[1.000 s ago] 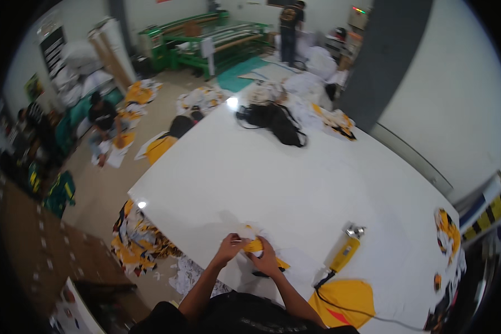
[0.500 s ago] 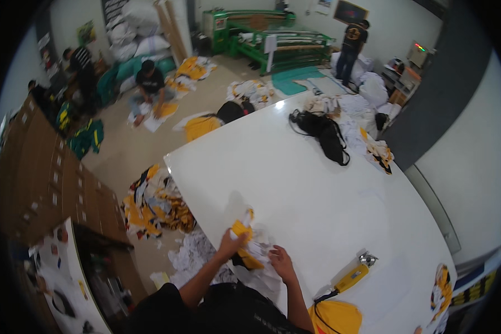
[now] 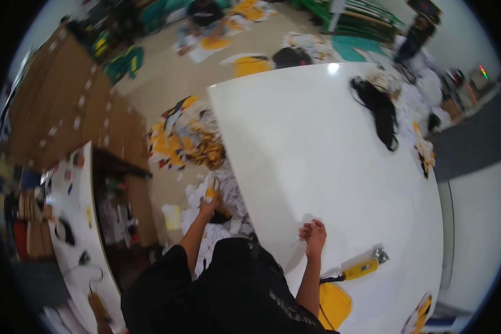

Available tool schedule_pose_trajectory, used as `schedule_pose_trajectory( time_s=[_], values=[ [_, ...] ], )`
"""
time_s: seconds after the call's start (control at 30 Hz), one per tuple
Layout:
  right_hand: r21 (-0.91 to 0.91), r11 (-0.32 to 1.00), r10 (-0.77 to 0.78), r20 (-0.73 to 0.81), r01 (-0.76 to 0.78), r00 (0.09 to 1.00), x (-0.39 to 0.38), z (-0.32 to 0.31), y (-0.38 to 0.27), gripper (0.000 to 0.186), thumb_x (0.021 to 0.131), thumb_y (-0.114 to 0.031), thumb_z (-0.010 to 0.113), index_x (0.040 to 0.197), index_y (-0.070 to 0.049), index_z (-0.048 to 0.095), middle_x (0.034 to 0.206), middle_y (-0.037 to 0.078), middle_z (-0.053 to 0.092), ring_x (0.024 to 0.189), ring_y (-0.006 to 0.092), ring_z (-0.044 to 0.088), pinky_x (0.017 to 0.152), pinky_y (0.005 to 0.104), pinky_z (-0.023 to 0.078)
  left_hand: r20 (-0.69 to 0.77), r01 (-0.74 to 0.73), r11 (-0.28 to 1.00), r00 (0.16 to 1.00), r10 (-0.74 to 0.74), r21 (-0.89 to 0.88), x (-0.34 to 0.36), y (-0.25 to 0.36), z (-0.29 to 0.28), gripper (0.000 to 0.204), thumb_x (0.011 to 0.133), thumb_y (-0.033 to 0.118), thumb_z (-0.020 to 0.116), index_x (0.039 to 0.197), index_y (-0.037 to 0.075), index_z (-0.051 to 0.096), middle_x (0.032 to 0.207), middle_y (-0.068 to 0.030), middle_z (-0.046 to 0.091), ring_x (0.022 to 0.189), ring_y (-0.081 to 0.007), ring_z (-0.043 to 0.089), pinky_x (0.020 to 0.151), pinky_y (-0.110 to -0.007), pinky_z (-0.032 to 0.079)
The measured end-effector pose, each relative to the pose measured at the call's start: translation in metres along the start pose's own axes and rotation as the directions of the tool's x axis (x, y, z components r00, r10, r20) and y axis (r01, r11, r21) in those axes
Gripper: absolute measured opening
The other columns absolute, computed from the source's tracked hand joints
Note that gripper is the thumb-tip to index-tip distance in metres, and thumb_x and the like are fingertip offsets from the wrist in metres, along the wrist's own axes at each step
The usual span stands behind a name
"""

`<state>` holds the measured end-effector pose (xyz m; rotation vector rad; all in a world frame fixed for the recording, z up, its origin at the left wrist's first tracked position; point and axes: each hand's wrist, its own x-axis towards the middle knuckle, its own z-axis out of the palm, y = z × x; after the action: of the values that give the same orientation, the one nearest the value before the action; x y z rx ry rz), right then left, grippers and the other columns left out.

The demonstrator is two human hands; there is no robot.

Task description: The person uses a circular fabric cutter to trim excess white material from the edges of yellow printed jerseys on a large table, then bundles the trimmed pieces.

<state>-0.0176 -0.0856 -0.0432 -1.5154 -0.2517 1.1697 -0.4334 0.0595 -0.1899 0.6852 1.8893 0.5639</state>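
Note:
My left hand (image 3: 207, 207) is out past the table's left edge, closed on a bunch of white, yellow and black fabric scraps (image 3: 211, 192). Beneath it lies a heap of white scraps (image 3: 234, 192) on the floor; whether the bunch touches the heap I cannot tell. Over the white table (image 3: 317, 150), my right hand (image 3: 314, 236) is empty, its fingers loosely bent and apart. To its right, a yellow handheld electric cutter (image 3: 362, 270) with a round metal head rests on the tabletop. Yellow fabric (image 3: 335, 305) lies by its cord, close to my right forearm.
A black bag (image 3: 377, 111) with straps lies at the table's far right. Mixed scraps (image 3: 189, 133) are heaped on the floor beyond the left edge. Stacked cardboard boxes (image 3: 67, 106) and a white side table (image 3: 75, 222) stand left. A person (image 3: 205, 19) sits on the floor ahead.
My left hand has carried the fabric scraps from the tabletop leftward past the edge. My right hand has come away from them and stays over the table. The view has swung down and left.

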Motion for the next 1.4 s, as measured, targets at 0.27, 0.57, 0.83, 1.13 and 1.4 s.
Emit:
schedule_pose_trajectory(
  time_s=[0.27,0.57,0.83,1.13,1.4],
  values=[
    [-0.058,0.998,0.037,-0.044,-0.039,0.998,0.014,-0.014,-0.059,0.038,0.106,-0.019,0.058,0.136,0.002,0.051,0.110,0.017,0.072,0.085,0.0244,0.074,0.070,0.0358,0.062,-0.423,-0.615,0.721,0.589,0.689,0.318,0.015,0.085,0.052,0.063,0.099,0.017,0.070,0.150,-0.006,0.040,0.147,-0.0258,0.047,0.136,-0.0397,0.047,0.117,-0.049,0.038],
    [-0.193,0.959,-0.248,-0.213,0.208,0.945,0.161,-0.098,-0.180,0.034,0.103,-0.016,0.059,0.132,0.000,0.056,0.108,0.012,0.072,0.091,0.0192,0.072,0.073,0.0336,0.060,0.099,-0.963,0.264,0.258,0.961,-0.049,-0.081,0.310,0.306,0.044,0.099,0.004,0.067,0.139,0.001,0.049,0.153,-0.0206,0.045,0.141,-0.0350,0.046,0.107,-0.047,0.045],
    [-0.816,0.552,-0.589,-0.236,0.172,0.773,0.414,-0.245,-0.326,0.039,0.090,-0.031,0.075,0.117,-0.005,0.065,0.095,0.019,0.076,0.095,0.0353,0.075,0.087,0.0472,0.058,0.393,-0.941,0.232,0.317,0.863,0.248,-0.146,0.346,0.483,0.059,0.095,0.032,0.071,0.139,-0.003,0.052,0.157,-0.0208,0.041,0.143,-0.0404,0.040,0.118,-0.055,0.028],
    [-0.992,0.100,-0.872,-0.122,-0.071,0.475,0.614,-0.399,-0.461,0.057,0.090,-0.032,0.073,0.139,-0.006,0.059,0.125,0.031,0.065,0.124,0.0439,0.061,0.105,0.0492,0.050,0.441,-0.838,0.158,0.424,0.791,0.522,-0.156,0.359,0.512,0.081,0.091,0.041,0.076,0.151,-0.002,0.043,0.163,-0.0185,0.035,0.144,-0.0372,0.034,0.117,-0.053,0.024],
    [-0.963,0.262,-0.914,-0.269,-0.062,0.304,0.642,-0.363,-0.405,0.030,0.096,-0.022,0.068,0.120,-0.005,0.073,0.117,0.022,0.073,0.113,0.0370,0.069,0.096,0.0492,0.053,0.480,-0.813,0.133,0.458,0.748,0.567,-0.150,0.361,0.514,0.083,0.090,0.037,0.077,0.153,-0.002,0.039,0.161,-0.0211,0.036,0.143,-0.0366,0.032,0.115,-0.051,0.023]
  ],
)
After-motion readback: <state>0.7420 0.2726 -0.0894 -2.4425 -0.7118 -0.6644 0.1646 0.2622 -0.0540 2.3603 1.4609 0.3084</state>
